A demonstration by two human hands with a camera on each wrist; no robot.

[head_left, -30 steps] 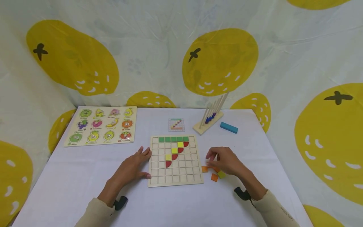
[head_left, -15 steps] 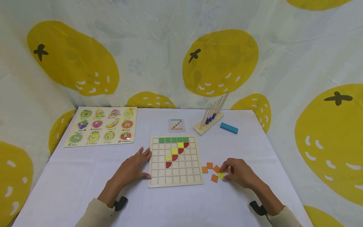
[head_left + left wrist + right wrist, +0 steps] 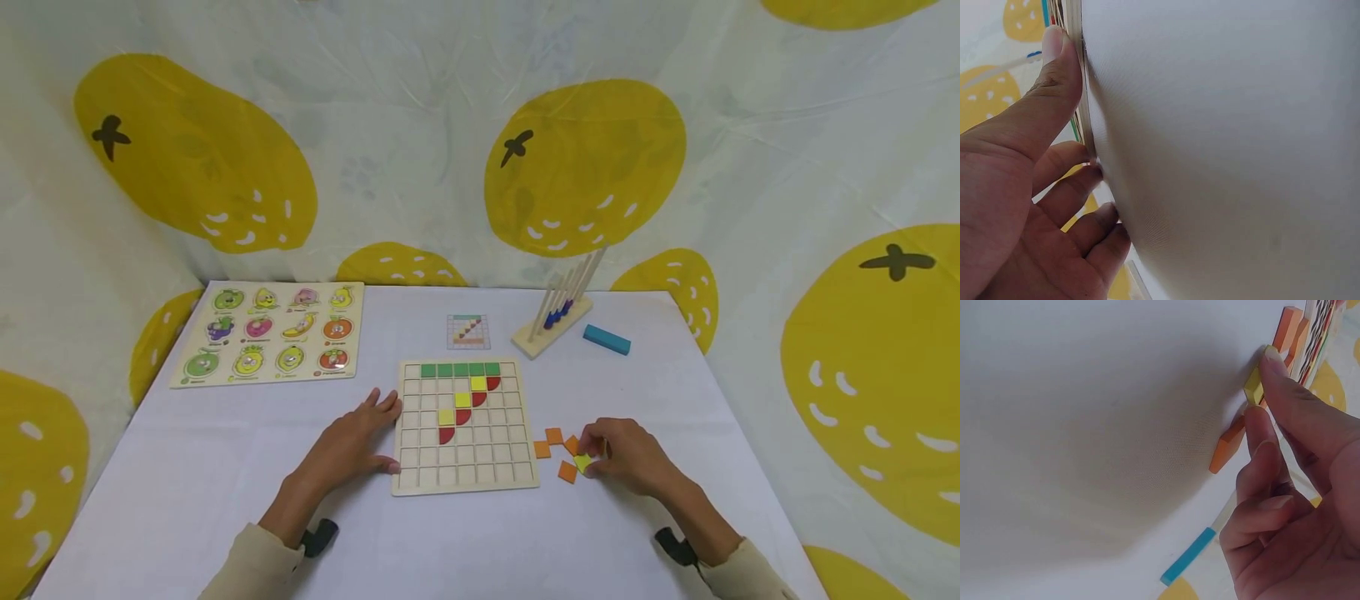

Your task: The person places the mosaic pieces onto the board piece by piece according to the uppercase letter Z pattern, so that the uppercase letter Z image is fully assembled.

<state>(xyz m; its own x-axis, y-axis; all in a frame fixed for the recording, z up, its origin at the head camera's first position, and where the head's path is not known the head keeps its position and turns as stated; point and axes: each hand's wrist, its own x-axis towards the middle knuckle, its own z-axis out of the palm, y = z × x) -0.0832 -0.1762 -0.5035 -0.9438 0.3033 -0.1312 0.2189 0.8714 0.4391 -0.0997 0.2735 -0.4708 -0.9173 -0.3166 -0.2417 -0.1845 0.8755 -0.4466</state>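
The wooden grid board (image 3: 475, 476) holds a row of green squares (image 3: 460, 369) at its top and a diagonal of yellow squares (image 3: 446, 417) and red quarter-circle pieces (image 3: 447, 435). My left hand (image 3: 348, 446) rests at the board's left edge, fingers spread, with the thumb along the edge in the left wrist view. To the right of the board, my right hand (image 3: 630, 454) pinches a yellow square (image 3: 582, 463) between thumb and finger, low over the table. Orange squares (image 3: 567, 472) lie around it; the right wrist view shows an orange square (image 3: 1227, 445) beside the fingers.
Behind the board lies a small pattern card (image 3: 468, 332). A wooden peg stand (image 3: 551, 327) with blue beads and a teal bar (image 3: 607, 339) are at the back right. A fruit puzzle board (image 3: 267, 335) lies at the back left.
From beside the board's right edge, my right hand has moved right and toward me onto the yellow square, which has since shifted very slightly. My left hand has stayed in place.
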